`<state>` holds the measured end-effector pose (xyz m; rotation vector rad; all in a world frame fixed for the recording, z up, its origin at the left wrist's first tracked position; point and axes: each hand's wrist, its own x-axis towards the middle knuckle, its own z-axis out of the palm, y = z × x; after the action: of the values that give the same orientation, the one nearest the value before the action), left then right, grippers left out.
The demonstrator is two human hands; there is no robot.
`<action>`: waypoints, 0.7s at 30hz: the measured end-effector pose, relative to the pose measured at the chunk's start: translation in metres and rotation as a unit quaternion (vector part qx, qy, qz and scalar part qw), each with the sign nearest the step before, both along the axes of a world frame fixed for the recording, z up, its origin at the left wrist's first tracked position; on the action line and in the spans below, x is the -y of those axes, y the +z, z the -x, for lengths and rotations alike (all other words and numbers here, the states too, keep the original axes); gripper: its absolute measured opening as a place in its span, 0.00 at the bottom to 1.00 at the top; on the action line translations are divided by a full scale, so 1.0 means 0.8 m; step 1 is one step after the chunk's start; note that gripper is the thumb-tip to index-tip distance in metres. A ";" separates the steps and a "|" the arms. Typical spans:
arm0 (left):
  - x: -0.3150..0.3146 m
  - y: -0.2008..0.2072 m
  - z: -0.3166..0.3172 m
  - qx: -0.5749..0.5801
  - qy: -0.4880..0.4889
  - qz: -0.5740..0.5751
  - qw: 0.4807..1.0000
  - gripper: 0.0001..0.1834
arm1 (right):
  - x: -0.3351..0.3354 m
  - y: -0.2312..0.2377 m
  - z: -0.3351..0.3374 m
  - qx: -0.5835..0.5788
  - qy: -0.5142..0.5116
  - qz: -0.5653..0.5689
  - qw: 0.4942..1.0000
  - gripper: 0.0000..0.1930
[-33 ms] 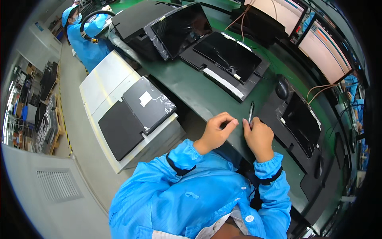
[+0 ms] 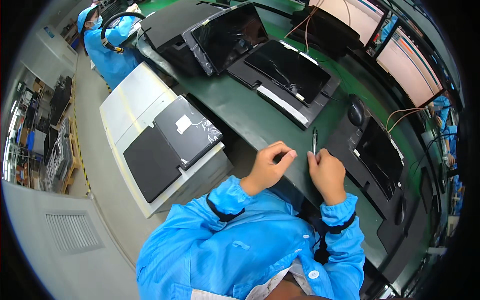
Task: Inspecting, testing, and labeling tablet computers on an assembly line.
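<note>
Both hands sit slightly wider apart than in the earlier frame, the pen tilts a bit differently, and the whole view shifts a hair; nothing else visibly moves. Head view, 12 o'clock = top of picture: right hand (image 2: 328, 175) has fingers curled, thumb and forefinger closed on the near end of a slim dark pen (image 2: 315, 140), which points to about 11 o'clock from that hand, over the green bench (image 2: 275, 131). Left hand (image 2: 270, 167) hangs near the bench edge, loosely curled, a gap showing between thumb and forefinger; no object visible in it, can't tell if the tips pinch something small. Progress, my read: pen is in hand, neither hand touches a panel. Laid out already: right panel (image 2: 378, 155) face-up on its black board, 2 to 3 o'clock from the right hand; middle panel (image 2: 287, 70) face-up on another, 12 o'clock from the left hand; leaning panel (image 2: 230, 37) tilted up at 11. Two flat dark pieces (image 2: 152, 162) lie on the white box (image 2: 135, 107), between 9 and 10 from the left hand, one with a white label. Mouse (image 2: 356, 111) and lit monitor (image 2: 410, 62) both at 1 from the right hand. No finish mark readable on any panel, so can't tell what's left per unit.
</note>
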<state>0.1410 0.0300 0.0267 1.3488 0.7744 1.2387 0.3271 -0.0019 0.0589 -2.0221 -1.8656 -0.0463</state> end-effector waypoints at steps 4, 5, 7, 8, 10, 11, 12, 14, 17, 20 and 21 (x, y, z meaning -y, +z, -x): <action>-0.015 0.009 0.117 -0.159 0.114 -0.193 0.962 0.02 | 0.012 0.033 -0.003 -0.239 -0.002 0.129 0.962 0.17; -0.017 0.012 0.154 -0.191 0.156 -0.162 0.955 0.02 | 0.015 0.041 0.008 -0.406 -0.016 0.163 0.899 0.15; -0.030 -0.011 0.250 -0.360 0.244 -0.155 0.887 0.12 | 0.020 0.046 0.042 -0.586 0.019 0.188 0.788 0.09; -0.036 -0.025 0.291 -0.458 0.296 -0.191 0.816 0.22 | 0.020 0.045 0.071 -0.619 0.045 0.163 0.767 0.09; -0.036 -0.053 0.367 -0.557 0.295 -0.156 0.761 0.41 | 0.008 0.021 0.114 -0.548 0.186 0.182 0.795 0.11; -0.033 -0.067 0.387 -0.553 0.296 -0.121 0.769 0.45 | -0.002 0.019 0.146 -0.510 0.212 0.180 0.814 0.14; -0.030 -0.078 0.401 -0.549 0.299 -0.086 0.776 0.50 | -0.018 0.018 0.175 -0.515 0.244 0.215 0.793 0.16; -0.029 -0.092 0.406 -0.582 0.248 -0.091 0.769 0.56 | -0.062 -0.010 0.232 -0.514 0.331 0.161 0.775 0.11; -0.025 -0.083 0.396 -0.611 0.232 -0.075 0.753 0.57 | -0.115 -0.046 0.312 -0.494 0.321 0.119 0.799 0.10; -0.030 -0.085 0.397 -0.600 0.243 -0.071 0.759 0.55 | -0.154 -0.083 0.362 -0.455 0.292 0.122 0.832 0.10; -0.032 -0.084 0.395 -0.595 0.239 -0.071 0.764 0.55 | -0.163 -0.095 0.369 -0.451 0.295 0.126 0.833 0.10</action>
<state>-0.1754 0.0559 -0.0408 2.1413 2.0404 0.6508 0.0322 0.1289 -0.0172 -1.1168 -1.7433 1.1587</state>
